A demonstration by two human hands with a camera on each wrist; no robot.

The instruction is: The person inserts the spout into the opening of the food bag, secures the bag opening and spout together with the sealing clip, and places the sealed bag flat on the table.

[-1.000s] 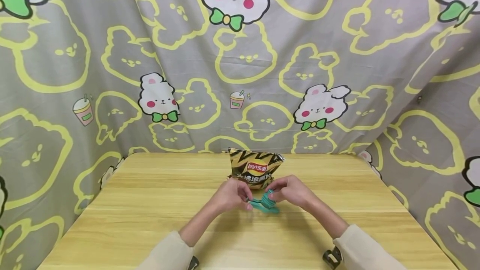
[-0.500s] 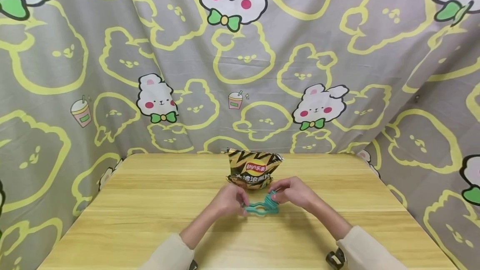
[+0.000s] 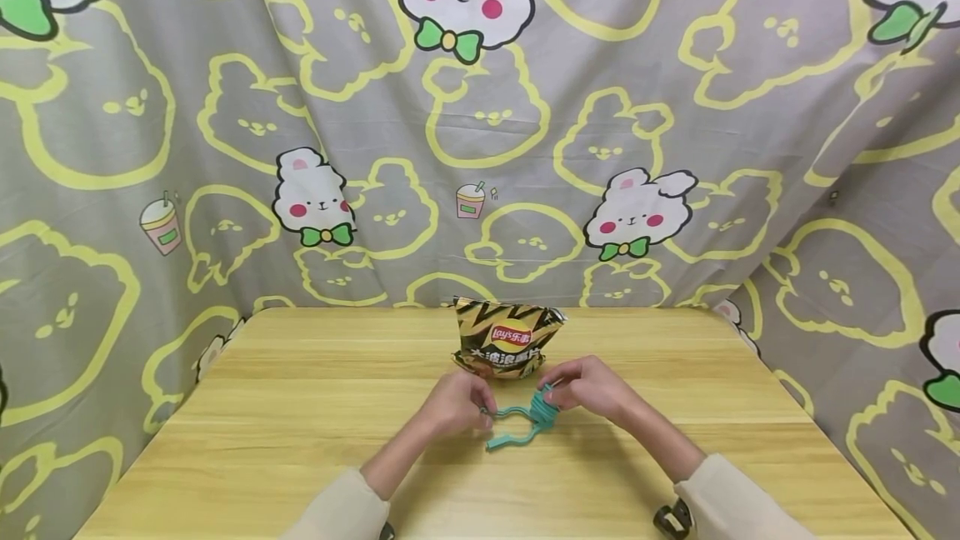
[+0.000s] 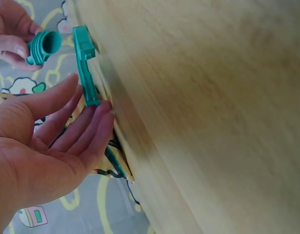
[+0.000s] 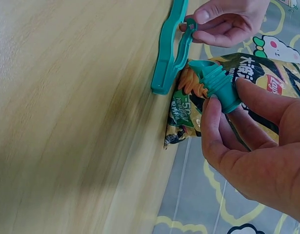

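**Near the bench's far edge: clip spread apart, bag not yet clamped**

Over the middle of the bench (image 3: 300,407), toward its far edge, both hands work a teal bag clip (image 3: 517,427). The left hand (image 3: 456,402) pinches the tip of one long clip arm (image 4: 85,73) between thumb and fingers. The right hand (image 3: 588,383) has its grip closed round the ribbed spout end (image 5: 219,84). The two arms stand spread, the free one lying on the wood. Just behind the hands, the chip bag (image 3: 506,340) stands upright, its top crumpled. As far as I can judge, the clip is opened and ready; fitting it over the bag's mouth and snapping it closed remain undone.
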